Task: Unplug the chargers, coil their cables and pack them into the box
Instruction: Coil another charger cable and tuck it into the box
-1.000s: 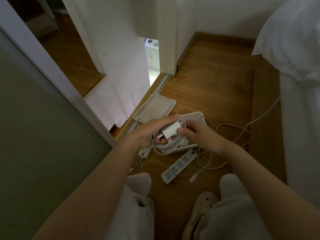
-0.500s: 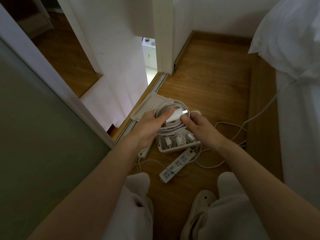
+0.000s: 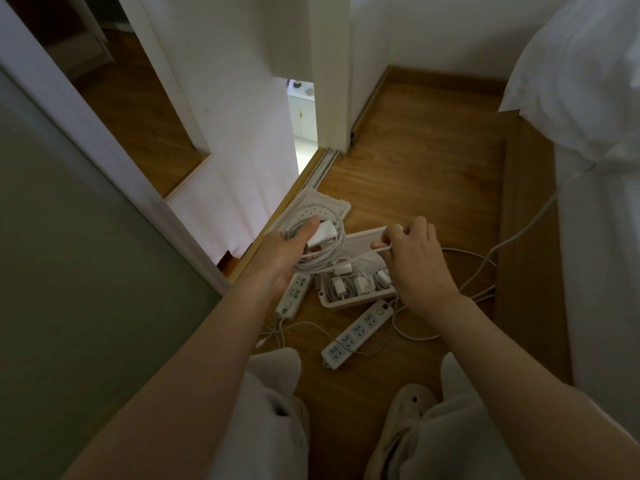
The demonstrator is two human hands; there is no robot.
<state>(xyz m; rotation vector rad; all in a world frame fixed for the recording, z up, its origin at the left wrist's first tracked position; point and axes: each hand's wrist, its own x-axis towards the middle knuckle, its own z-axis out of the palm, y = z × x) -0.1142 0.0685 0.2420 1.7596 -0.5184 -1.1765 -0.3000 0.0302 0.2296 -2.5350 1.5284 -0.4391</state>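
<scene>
Left hand [image 3: 287, 251]: fingers grip the charger [image 3: 320, 233] and its coiled cable [image 3: 329, 252], thumb pressed on the white brick, held above the lid [image 3: 341, 207].
Right hand [image 3: 415, 261]: fingers curled, pinching a stretch of the same cable just right of the coil, over the box [image 3: 349, 304].
Box: open on the floor [image 3: 415, 168], below and between the hands.
Packed chargers [image 3: 362, 284]: several with wound cables, side by side in the box.
Strips: one [image 3: 294, 294] just left of the box, another [image 3: 356, 332] in front of it, angled.
Loose cord [image 3: 485, 271]: on the floor right of the box, running up toward the bed [image 3: 595, 237].
</scene>
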